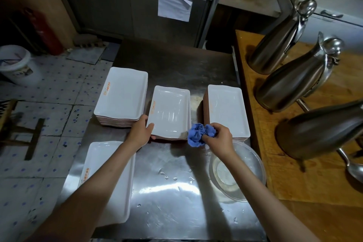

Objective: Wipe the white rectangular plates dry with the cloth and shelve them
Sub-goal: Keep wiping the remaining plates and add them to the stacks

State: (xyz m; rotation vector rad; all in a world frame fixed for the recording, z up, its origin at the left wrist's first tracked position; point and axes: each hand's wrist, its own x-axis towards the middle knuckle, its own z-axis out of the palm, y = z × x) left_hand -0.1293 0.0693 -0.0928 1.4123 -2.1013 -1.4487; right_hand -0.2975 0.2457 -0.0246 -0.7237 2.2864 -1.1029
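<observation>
Plates in four white stacks on your steel table [172, 192], your left hand [140, 133] gripping the near edge of the middle stack's top plate [169, 113] (thumb on top), your right hand [218, 138] bunched around the blue cloth [197, 135] beside it.

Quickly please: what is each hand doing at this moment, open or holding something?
Left hand: grips the near edge of the middle plate.
Right hand: holds the bunched blue cloth.
</observation>
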